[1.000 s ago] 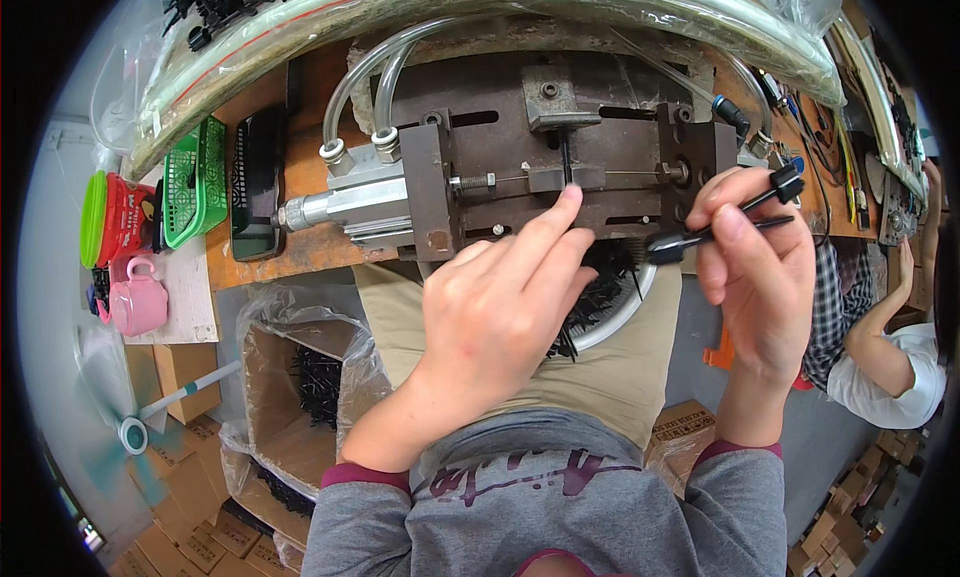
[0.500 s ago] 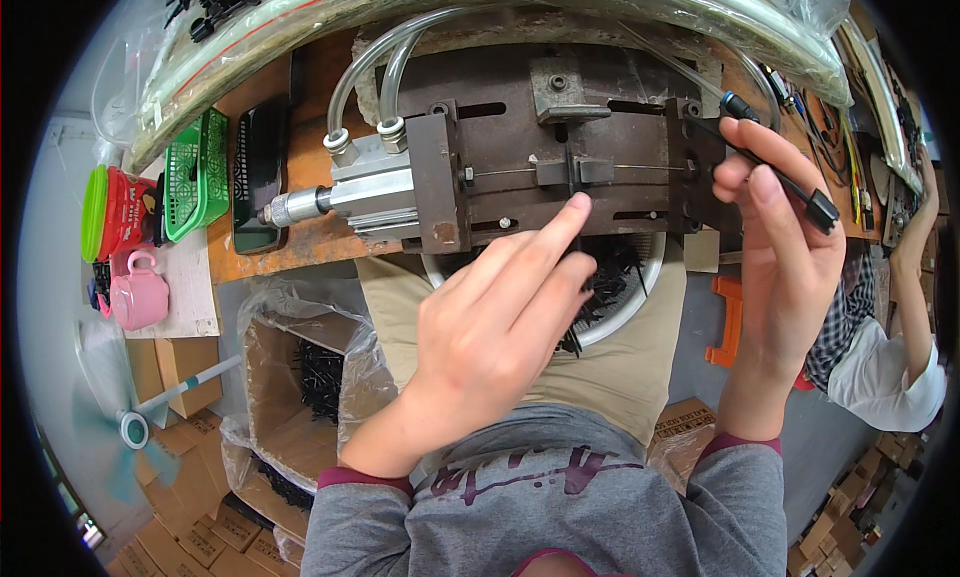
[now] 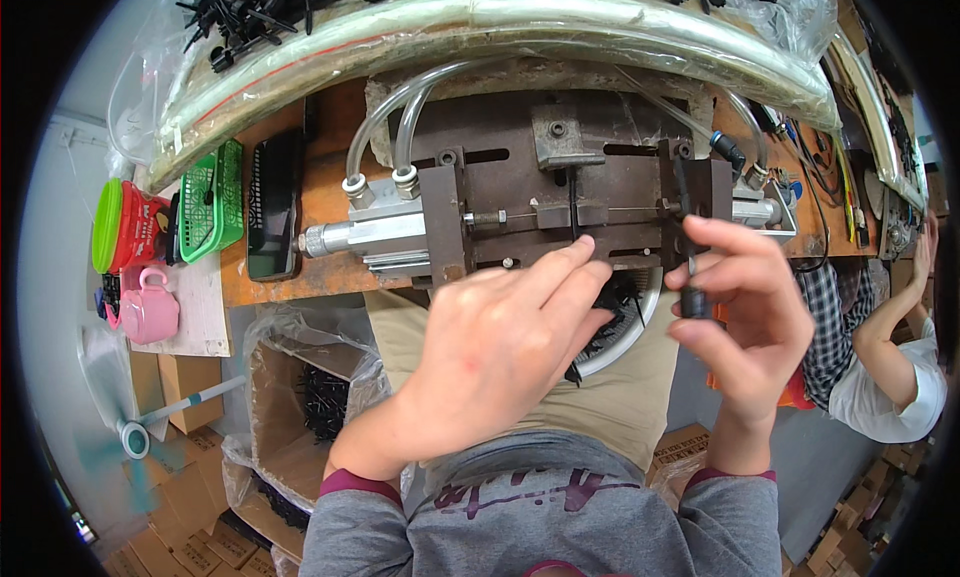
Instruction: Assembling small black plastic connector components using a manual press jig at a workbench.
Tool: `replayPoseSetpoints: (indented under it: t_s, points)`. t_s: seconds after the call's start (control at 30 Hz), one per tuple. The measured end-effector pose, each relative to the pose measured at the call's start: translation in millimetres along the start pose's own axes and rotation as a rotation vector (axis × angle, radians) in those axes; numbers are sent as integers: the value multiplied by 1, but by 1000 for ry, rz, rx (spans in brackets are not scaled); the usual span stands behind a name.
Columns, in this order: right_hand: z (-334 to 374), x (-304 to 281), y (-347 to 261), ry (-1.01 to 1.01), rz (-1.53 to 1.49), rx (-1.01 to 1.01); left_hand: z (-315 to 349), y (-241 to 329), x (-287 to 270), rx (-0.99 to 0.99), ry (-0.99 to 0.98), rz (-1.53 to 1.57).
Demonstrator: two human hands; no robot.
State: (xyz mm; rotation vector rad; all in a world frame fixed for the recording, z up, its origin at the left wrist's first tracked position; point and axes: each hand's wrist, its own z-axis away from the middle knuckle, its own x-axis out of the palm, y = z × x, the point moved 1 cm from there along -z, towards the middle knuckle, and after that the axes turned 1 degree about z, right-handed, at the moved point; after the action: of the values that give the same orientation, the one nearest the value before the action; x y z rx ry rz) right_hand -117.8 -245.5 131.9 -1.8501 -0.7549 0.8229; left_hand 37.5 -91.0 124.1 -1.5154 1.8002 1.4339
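My left hand (image 3: 515,332) reaches the near side of a brown metal clamping fixture (image 3: 500,239). Its index fingertip presses at the near end of a thin black plastic stick (image 3: 574,199), which stands between two small metal jaws (image 3: 553,214). The thumb is hidden under the hand. Between the thumb and fingers of my right hand (image 3: 750,302) is another black plastic stick (image 3: 693,303) with a thicker capped end, held upright beside the fixture's right end. Under my left hand, a round white-rimmed bowl (image 3: 652,302) of black sticks rests on my lap, partly covered.
Silver air cylinders (image 3: 385,239) with clear hoses flank the fixture. At left are a phone (image 3: 273,202), a green basket (image 3: 222,217) and a pink cup (image 3: 150,312). Below stands a plastic-lined carton (image 3: 270,377) of black parts. Another person's arm (image 3: 893,322) shows at right.
My right hand has moved left and down toward the fixture, turning its stick from slanted to upright. My left hand stays at the jaws. The view has shifted, showing more black parts at the top.
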Motion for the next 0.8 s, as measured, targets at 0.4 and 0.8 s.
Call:
replayPoseSetpoints:
  t_s: [0.4, 0.8]
  points:
    - [1, 51, 28, -175, 781, -370, -136, -63, -54, -176, 279, -189]
    - [-25, 40, 9, -187, 747, -308, -128, -77, -53, 36, 283, -82]
